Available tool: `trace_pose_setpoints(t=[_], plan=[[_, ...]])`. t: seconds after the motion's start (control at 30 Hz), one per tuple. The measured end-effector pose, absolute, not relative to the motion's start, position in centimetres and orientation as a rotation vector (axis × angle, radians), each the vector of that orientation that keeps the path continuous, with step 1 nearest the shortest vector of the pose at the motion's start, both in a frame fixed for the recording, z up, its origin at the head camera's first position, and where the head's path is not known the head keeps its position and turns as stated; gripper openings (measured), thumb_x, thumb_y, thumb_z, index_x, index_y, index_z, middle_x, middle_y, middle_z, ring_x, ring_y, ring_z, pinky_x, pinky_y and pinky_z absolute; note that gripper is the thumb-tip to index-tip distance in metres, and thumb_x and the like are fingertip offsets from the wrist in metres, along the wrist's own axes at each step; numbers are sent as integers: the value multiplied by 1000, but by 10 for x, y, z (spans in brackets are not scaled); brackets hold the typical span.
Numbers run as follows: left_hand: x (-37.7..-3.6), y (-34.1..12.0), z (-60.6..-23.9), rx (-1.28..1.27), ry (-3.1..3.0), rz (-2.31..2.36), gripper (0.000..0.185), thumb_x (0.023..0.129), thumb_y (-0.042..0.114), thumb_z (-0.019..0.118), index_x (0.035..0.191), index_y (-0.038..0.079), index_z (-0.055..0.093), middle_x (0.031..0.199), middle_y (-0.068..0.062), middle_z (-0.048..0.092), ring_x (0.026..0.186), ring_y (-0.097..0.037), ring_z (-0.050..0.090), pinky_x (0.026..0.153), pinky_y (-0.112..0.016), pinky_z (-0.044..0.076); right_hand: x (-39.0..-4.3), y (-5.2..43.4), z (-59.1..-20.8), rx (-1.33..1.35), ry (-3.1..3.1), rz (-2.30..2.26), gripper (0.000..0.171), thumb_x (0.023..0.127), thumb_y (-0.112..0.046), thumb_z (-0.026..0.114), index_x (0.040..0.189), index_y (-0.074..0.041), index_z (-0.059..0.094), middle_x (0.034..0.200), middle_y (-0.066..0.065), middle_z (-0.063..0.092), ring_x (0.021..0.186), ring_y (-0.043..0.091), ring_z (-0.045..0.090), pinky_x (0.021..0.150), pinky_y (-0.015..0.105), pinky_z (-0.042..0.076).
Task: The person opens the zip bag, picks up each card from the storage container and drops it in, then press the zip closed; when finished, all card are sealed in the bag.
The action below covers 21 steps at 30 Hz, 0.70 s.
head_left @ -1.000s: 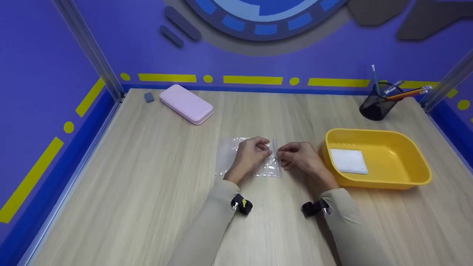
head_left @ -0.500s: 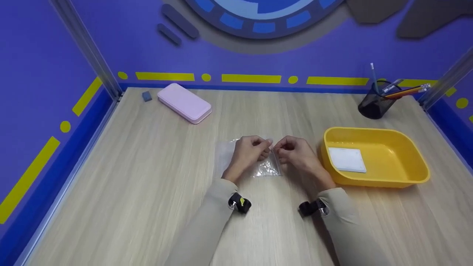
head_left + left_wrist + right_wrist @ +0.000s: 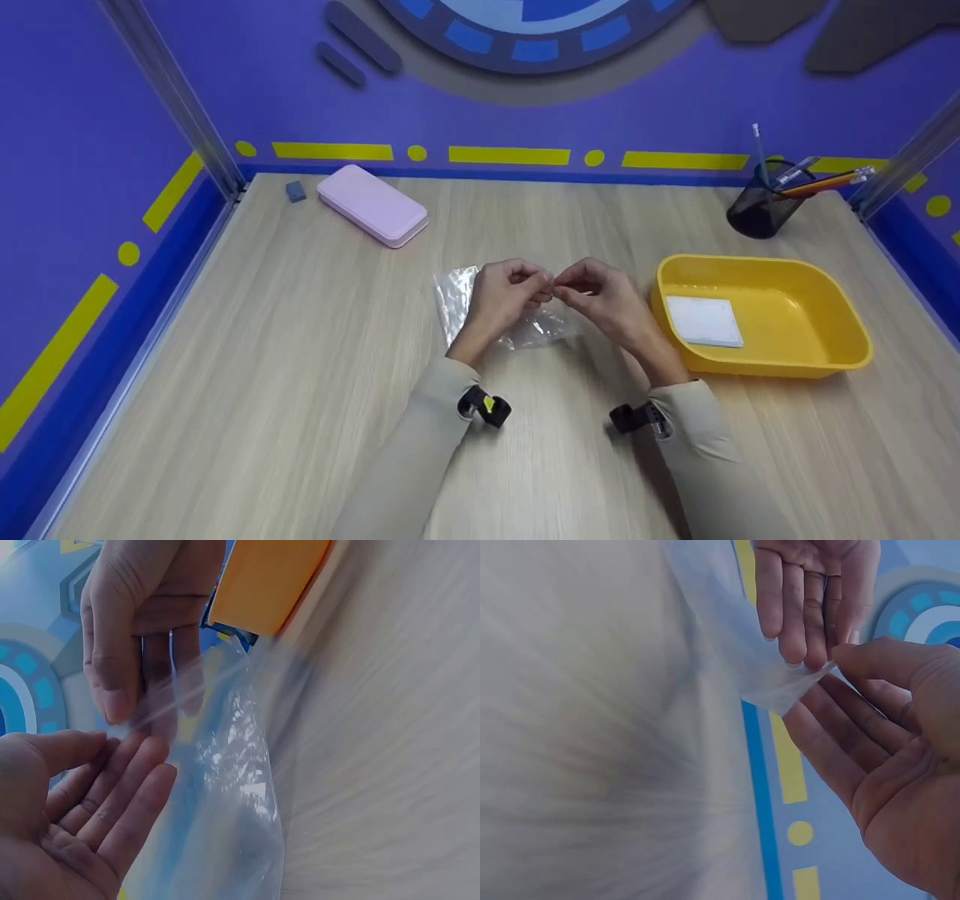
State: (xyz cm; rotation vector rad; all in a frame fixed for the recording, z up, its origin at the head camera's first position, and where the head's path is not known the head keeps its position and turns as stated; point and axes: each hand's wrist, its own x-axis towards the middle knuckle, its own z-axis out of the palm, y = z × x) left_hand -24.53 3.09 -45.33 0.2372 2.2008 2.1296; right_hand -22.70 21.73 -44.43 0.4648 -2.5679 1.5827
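Clear plastic bag (image 3: 541, 328), edge pinched in both hands (image 3: 501, 298) (image 3: 609, 301); rest beneath them

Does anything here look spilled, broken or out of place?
Nothing looks spilled or broken. The clear bag looks crinkled, likely from the left hand and right hand pinching its edge. Only a blue-grey block seems stray, lying loose beside the pink case.
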Motion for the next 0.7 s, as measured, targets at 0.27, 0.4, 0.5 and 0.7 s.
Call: trace_pose_setpoints(t=[0.27,0.4,0.5,0.7], plan=[[-244,27,-447,441,2314,2106,13,101,14,75,97,1,78,87,-5,77,82,-17,74,77,-35,63,-227,219,-437,441,-2514,1668,18,98,0,75,115,6,73,110,17,76,90,25,73,79,24,60],[-243,25,-444,494,2370,2082,13,100,14,75,97,2,79,88,-3,76,82,-18,72,77,-37,63,-226,219,-436,468,-2525,1642,19,100,-2,73,118,5,73,111,17,75,92,29,72,80,22,59],[-243,24,-443,529,2381,2059,13,101,14,74,99,2,79,89,-3,75,83,-19,72,77,-33,62,-224,219,-436,446,-2532,1651,20,103,-3,69,120,6,73,112,18,75,95,29,73,82,24,60],[-242,23,-442,622,2412,2039,11,102,11,74,100,1,78,89,-2,75,82,-22,71,73,-26,58,-224,219,-435,428,-2514,1694,18,104,-5,69,118,5,74,109,17,76,94,25,74,83,34,62]])
